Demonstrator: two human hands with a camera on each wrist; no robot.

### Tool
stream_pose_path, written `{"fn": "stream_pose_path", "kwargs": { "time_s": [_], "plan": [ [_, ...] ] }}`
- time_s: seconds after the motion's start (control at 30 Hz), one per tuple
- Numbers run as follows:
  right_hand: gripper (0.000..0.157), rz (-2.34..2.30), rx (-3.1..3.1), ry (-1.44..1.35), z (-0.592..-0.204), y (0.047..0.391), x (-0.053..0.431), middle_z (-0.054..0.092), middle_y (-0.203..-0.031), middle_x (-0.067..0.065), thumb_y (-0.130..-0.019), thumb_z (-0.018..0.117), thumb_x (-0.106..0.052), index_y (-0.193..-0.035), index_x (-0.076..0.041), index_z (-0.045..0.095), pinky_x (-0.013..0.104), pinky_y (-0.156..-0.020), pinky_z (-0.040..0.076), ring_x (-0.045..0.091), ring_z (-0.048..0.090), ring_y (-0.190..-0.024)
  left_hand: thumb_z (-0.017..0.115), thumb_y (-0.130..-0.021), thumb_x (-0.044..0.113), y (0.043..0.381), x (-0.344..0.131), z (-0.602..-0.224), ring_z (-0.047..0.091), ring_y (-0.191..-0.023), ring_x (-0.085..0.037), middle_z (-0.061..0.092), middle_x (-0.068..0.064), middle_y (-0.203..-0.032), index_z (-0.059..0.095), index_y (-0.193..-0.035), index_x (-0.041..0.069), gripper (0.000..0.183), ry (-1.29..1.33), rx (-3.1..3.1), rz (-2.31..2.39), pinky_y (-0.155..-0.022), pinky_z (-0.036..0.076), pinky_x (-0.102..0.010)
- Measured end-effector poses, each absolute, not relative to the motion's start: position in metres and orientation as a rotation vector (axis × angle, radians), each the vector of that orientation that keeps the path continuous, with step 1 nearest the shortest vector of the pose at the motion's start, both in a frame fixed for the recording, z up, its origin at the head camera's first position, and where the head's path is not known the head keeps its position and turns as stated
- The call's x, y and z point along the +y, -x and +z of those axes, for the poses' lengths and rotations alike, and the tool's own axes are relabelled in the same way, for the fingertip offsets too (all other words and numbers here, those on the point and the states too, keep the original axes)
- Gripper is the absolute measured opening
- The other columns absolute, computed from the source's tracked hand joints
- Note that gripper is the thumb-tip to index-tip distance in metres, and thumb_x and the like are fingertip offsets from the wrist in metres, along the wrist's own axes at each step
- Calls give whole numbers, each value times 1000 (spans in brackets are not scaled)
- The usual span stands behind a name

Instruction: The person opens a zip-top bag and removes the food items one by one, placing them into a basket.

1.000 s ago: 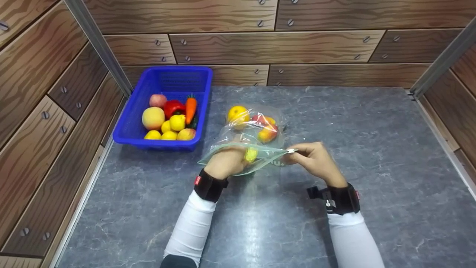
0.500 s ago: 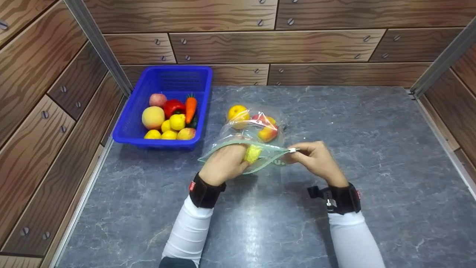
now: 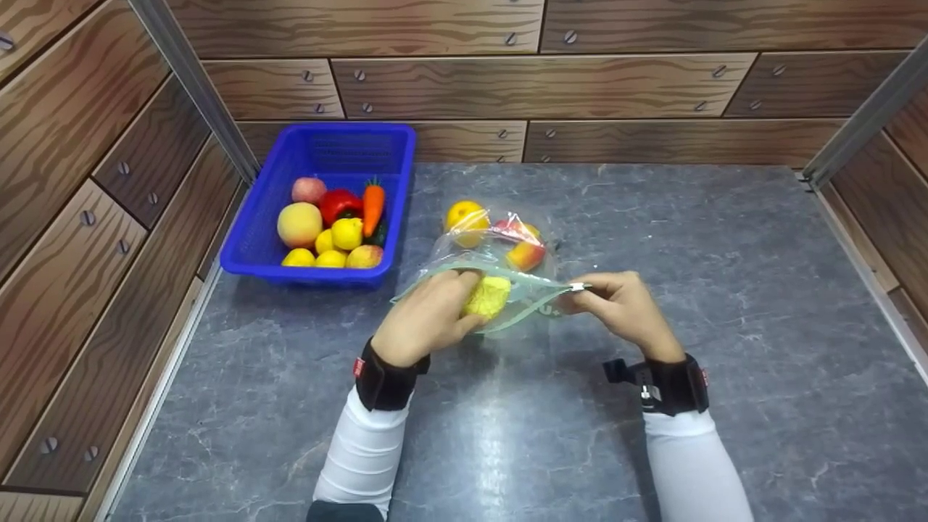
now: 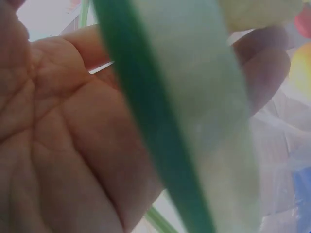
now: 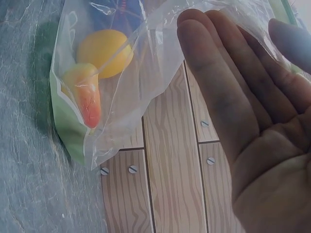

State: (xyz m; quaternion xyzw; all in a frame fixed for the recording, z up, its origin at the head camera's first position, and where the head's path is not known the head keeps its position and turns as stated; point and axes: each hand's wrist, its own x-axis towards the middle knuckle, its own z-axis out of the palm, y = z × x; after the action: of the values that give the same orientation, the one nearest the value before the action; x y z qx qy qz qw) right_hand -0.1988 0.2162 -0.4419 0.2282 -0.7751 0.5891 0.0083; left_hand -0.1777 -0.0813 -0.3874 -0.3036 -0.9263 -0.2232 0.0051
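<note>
A grey marbled worktop (image 3: 768,304) carries everything, and roughly midway between its left and right edges the left hand (image 3: 428,315) grips a yellow bumpy item (image 3: 489,299) at the mouth of a clear bag (image 3: 535,280), while the right hand (image 3: 629,310) pinches the bag's right corner by a white slider (image 3: 578,287). Farther in, the bag holds an orange fruit (image 3: 467,224) and red-yellow fruit (image 3: 526,256); toward the worktop's far left corner stands a blue basket (image 3: 312,275) of fruit and vegetables, before wood-patterned panels (image 3: 544,87) along the far edge.
</note>
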Motion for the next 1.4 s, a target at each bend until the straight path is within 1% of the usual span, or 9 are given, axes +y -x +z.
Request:
{"fn": "stream_pose_path", "kwargs": {
  "time_s": [0.13,0.3,0.43,0.7,0.9,1.03,1.1,1.27,1.4],
  "plan": [
    [12,1847,-2416,-702,-442,199,216,75,-92,25,-93,65,12,-99,14,74,30,-74,63,10,76,-77,81,-90,21,175,-84,-386,59,-88,-26,65,-10,-101,63,-122,0,42,970,-2868,-710,-76,51,-42],
    [12,1839,-2421,-699,-442,199,216,75,-91,25,-93,66,11,-99,12,76,30,-74,63,10,76,-76,81,-91,22,172,-88,-383,62,-96,-28,67,-13,-113,60,-131,0,50,966,-2848,-707,-84,54,-43],
    [12,1862,-2407,-707,-442,199,215,75,-90,25,-93,64,12,-98,12,75,31,-73,63,11,76,-76,81,-90,21,170,-90,-381,64,-99,-29,67,-14,-116,60,-131,2,51,974,-2819,-713,-88,54,-44],
    [11,1872,-2387,-714,-442,199,216,76,-90,20,-93,64,13,-99,16,73,31,-73,63,11,76,-77,81,-89,19,167,-96,-377,62,-98,-26,66,-10,-115,62,-128,3,46,995,-2765,-742,-88,54,-42],
    [11,1862,-2390,-713,-442,199,217,75,-90,25,-92,65,12,-99,16,73,31,-73,63,10,75,-76,82,-89,20,162,-101,-372,65,-109,-27,67,-12,-127,62,-134,1,52,985,-2749,-808,-98,54,-42],
    [11,1851,-2387,-718,-442,198,218,75,-90,27,-92,65,13,-99,17,73,30,-73,63,9,75,-76,83,-89,22,160,-106,-369,66,-111,-26,68,-10,-128,63,-134,3,53,992,-2734,-869,-98,55,-40],
    [10,1854,-2385,-711,-442,198,218,75,-90,25,-92,65,13,-99,17,73,31,-73,63,9,76,-77,83,-88,24,160,-109,-368,67,-110,-25,68,-10,-128,63,-133,4,53,1003,-2719,-900,-96,55,-39],
    [10,1868,-2384,-693,-440,198,219,76,-90,21,-92,65,12,-98,16,73,31,-73,63,11,76,-77,84,-88,31,164,-117,-366,66,-105,-21,69,-8,-124,64,-133,6,55,1029,-2652,-978,-92,57,-36],
    [10,1876,-2386,-696,-439,198,219,76,-90,23,-93,66,12,-98,16,73,32,-73,63,11,76,-77,83,-88,33,168,-122,-366,66,-101,-18,70,-7,-122,65,-134,5,57,1041,-2559,-1081,-89,57,-33]
  ]
}}
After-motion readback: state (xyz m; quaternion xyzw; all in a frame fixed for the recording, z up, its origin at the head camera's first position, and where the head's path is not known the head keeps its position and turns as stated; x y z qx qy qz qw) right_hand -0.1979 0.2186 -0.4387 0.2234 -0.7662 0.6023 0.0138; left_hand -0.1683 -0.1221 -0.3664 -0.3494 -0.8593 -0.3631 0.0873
